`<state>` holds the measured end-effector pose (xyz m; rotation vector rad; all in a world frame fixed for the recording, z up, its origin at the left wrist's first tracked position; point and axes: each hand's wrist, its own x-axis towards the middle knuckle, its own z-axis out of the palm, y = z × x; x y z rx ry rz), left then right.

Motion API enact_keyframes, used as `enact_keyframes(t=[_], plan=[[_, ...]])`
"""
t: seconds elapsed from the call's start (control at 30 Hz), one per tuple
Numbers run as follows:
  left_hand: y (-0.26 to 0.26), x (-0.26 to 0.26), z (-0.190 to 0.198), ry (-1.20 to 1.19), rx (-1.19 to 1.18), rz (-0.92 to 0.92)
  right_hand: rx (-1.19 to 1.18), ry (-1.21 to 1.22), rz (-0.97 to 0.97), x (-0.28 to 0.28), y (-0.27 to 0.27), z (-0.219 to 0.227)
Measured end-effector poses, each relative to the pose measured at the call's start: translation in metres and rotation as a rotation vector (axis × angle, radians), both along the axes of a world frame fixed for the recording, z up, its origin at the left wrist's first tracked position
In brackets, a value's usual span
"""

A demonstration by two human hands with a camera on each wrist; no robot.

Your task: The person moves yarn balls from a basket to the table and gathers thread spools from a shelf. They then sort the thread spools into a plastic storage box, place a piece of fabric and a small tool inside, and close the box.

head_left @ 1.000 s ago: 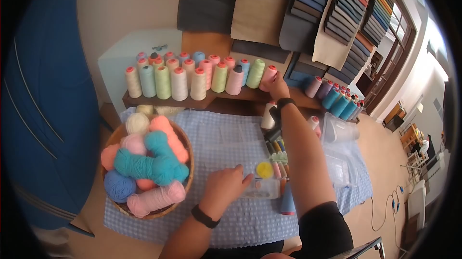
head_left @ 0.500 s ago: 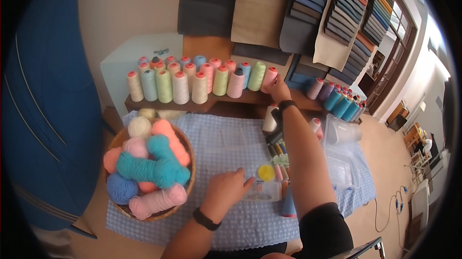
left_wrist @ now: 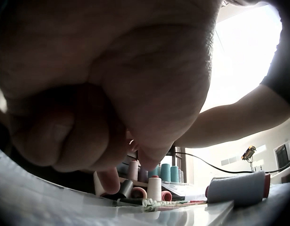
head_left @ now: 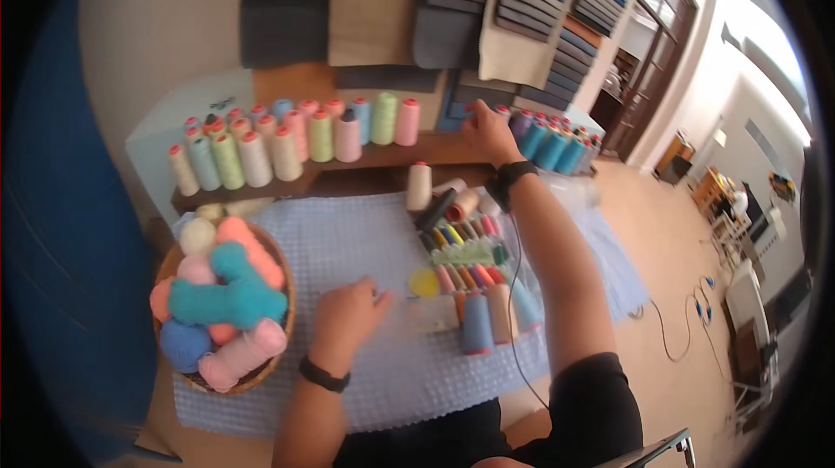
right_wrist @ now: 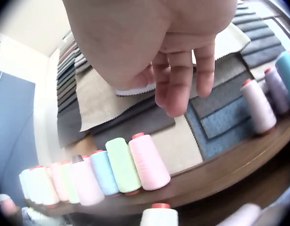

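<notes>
My right hand [head_left: 491,133] is raised above the wooden shelf [head_left: 348,174], right of a pink cone of thread [head_left: 406,123] and apart from it. In the right wrist view this hand [right_wrist: 180,61] hangs with loosely bent fingers and holds nothing; the pink cone [right_wrist: 149,162] stands upright below, beside a green cone [right_wrist: 122,165]. My left hand [head_left: 348,320] is over the checked cloth [head_left: 326,242], left of a clear box [head_left: 433,314] and a yellow disc [head_left: 424,282]. Its fingers look loosely curled in the left wrist view, with nothing visible in the hand [left_wrist: 102,84].
A basket [head_left: 291,294] of yarn stands at the left. Several thread cones line the shelf, with teal cones [head_left: 551,151] at its right end. Small spools and a blue cone [head_left: 477,324] lie on the cloth. A thin cable [head_left: 515,294] hangs beside the right forearm.
My right hand has let go of the pink cone, which stands at the end of the row, and has moved right. The head view has turned to the right. The left hand still hovers near the clear box.
</notes>
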<state>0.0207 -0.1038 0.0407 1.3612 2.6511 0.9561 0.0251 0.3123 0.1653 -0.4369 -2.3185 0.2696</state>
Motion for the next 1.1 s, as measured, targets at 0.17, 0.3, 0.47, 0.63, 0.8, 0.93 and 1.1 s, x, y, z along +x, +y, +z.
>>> enact_keyframes(t=[0.17, 0.3, 0.47, 0.63, 0.8, 0.93, 1.1], plan=[[0.000, -0.005, 0.000, -0.029, 0.011, 0.002, 0.123, -0.034, -0.004, 0.112, -0.021, 0.022], [0.000, -0.005, -0.001, -0.043, 0.006, 0.005, 0.124, -0.152, -0.055, 0.191, -0.041, 0.007], [0.000, -0.004, 0.000, -0.059, -0.010, 0.013, 0.028, -0.264, -0.084, 0.252, -0.084, -0.006], [-0.001, -0.002, 0.009, -0.063, -0.048, 0.001, -0.014, -0.307, -0.105, 0.261, -0.099, -0.021], [-0.002, -0.005, 0.004, -0.036, 0.015, -0.015, -0.019, -0.362, -0.072, 0.248, -0.119, -0.019], [-0.001, -0.008, -0.002, -0.022, 0.064, -0.026, 0.017, -0.366, 0.019, 0.235, -0.124, -0.028], [-0.002, -0.009, -0.003, -0.032, 0.066, -0.022, 0.033, -0.431, 0.034, 0.220, -0.130, -0.039]])
